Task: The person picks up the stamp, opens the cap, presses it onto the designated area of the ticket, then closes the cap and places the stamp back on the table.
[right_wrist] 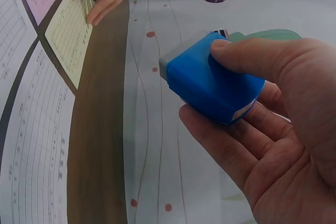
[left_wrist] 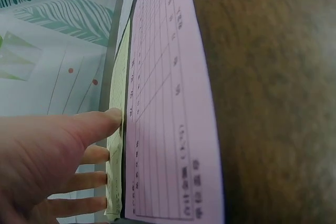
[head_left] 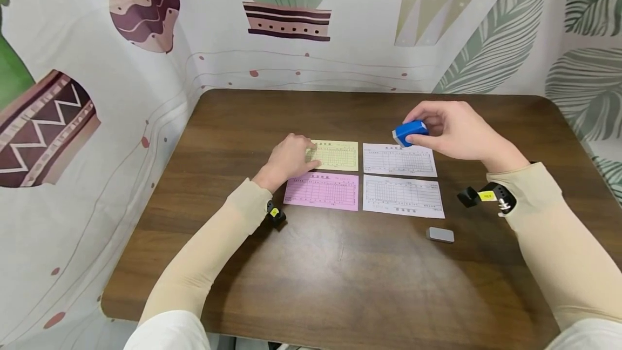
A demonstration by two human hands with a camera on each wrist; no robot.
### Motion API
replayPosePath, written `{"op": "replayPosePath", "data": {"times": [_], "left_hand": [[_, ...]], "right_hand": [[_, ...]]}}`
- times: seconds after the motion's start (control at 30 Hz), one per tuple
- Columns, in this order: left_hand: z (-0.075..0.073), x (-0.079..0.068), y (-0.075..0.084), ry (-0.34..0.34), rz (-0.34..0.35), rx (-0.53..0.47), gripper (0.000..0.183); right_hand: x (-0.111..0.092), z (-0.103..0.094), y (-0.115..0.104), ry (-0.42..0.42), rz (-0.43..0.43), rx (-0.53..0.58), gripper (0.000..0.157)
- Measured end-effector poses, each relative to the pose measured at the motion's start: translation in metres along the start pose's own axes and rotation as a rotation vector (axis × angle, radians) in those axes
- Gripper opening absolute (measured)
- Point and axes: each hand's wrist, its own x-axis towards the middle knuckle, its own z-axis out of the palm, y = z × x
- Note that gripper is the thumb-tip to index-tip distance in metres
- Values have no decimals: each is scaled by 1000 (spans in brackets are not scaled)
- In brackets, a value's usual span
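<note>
My right hand (head_left: 457, 128) holds a blue stamp (right_wrist: 210, 80) between thumb and fingers, raised above the upper white form (head_left: 399, 161). The stamp's pale end points left in the head view. Against the left end of the yellow form (head_left: 340, 156) rests my left hand (head_left: 290, 158), its fingers extended. In the left wrist view its thumb and fingertips meet the yellow paper (left_wrist: 118, 87). A pink form (head_left: 322, 192) lies just below that hand, and a second white form (head_left: 403, 196) is beside the pink one.
A small grey rectangular block (head_left: 440, 235) lies on the brown wooden table (head_left: 311, 274), below the lower white form. Printed cloth with cactus and leaf pictures (head_left: 291, 64) hangs behind the table. Each wrist wears a black camera (head_left: 470, 197).
</note>
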Motion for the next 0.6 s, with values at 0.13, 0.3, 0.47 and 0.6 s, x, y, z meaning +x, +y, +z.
{"op": "replayPosePath", "data": {"times": [0.13,0.3,0.47,0.6], "left_hand": [[0,0,0,4,8,5,51],[-1,-1,1,2,8,2,50],[-3,1,1,-4,10,2,50],[-2,4,-1,-3,19,8,48]], "right_hand": [[9,9,-5,-24,-18,33,29],[23,22,-12,-45,-47,41,30],[37,39,-19,-73,-90,29,28],[46,52,-22,-85,-117,8,27]]}}
